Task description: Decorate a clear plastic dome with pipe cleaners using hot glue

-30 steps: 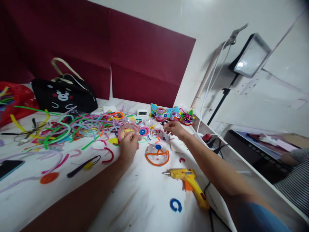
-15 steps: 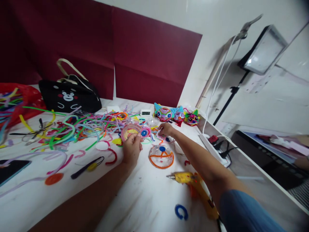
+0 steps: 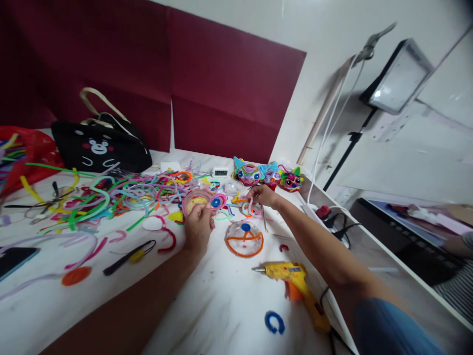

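Note:
My left hand (image 3: 197,227) is closed on a round pink coiled pipe-cleaner piece (image 3: 189,199) with a yellow middle. A smaller pink coil with a blue centre (image 3: 217,201) sits at its right edge, by my fingertips. Farther right, my right hand (image 3: 263,196) pinches a pale pink pipe cleaner (image 3: 250,206) above a small cluster of coloured loops; its far end is hard to make out. Between my forearms lies a clear round shell (image 3: 236,237) trimmed with orange pipe cleaner and a blue dot. Nearer me rests a yellow glue gun (image 3: 284,270), its nozzle pointing left.
A tangle of pipe cleaners (image 3: 111,197) spreads over the left side, before a black bag (image 3: 103,148). Decorated animal faces (image 3: 247,173) and a small digital timer (image 3: 220,172) stand at the back. A power strip (image 3: 314,213) lies right; a blue ring (image 3: 274,322) lies in front.
My right hand has lifted and shifted slightly right, with the pale pink pipe cleaner now showing below its fingers. My left hand keeps its hold; the whole view has shifted a little.

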`<act>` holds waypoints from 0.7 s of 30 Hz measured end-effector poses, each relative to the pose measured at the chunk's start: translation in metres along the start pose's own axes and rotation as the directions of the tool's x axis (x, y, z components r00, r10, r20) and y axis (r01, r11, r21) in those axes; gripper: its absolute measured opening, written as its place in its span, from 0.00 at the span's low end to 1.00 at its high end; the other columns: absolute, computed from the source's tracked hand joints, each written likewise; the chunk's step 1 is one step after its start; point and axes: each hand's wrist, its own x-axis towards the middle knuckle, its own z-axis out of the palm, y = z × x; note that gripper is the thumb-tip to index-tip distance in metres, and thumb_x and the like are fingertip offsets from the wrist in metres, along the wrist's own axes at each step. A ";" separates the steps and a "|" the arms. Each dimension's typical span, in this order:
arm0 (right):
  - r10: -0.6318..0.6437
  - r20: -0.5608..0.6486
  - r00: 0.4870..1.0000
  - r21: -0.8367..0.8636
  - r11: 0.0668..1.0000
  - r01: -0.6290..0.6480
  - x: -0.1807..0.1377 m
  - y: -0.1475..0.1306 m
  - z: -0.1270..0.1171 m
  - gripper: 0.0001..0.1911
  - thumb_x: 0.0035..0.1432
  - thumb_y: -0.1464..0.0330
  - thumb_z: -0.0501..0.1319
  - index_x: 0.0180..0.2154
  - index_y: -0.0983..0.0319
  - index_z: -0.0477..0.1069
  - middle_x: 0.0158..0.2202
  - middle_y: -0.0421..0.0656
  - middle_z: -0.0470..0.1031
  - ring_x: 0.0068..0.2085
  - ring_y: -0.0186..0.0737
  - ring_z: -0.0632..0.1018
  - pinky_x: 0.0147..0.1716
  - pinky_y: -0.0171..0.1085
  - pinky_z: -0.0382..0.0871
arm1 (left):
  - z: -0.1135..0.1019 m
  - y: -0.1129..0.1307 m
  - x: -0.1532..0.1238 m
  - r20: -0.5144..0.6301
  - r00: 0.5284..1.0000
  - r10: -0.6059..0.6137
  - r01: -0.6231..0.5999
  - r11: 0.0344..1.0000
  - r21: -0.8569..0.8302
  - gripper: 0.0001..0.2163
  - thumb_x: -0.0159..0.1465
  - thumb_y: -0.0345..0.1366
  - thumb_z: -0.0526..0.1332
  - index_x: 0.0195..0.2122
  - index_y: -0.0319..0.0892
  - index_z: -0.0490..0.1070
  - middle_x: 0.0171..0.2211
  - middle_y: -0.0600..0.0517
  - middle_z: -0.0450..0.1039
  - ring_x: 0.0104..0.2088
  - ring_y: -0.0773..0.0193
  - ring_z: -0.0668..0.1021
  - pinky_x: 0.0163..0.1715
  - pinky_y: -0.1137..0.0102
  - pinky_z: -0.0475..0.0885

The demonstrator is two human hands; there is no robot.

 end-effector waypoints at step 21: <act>0.052 0.086 0.995 -0.234 0.972 -0.031 0.034 -0.020 0.044 0.15 0.65 0.63 0.59 0.51 0.61 0.69 0.52 0.47 0.71 0.47 0.43 0.76 0.46 0.46 0.73 | -0.001 -0.008 -0.001 0.053 0.997 0.055 -0.059 0.996 0.073 0.13 0.61 0.44 0.56 0.24 0.43 0.63 0.12 0.59 0.59 0.13 0.72 0.62 0.13 0.76 0.55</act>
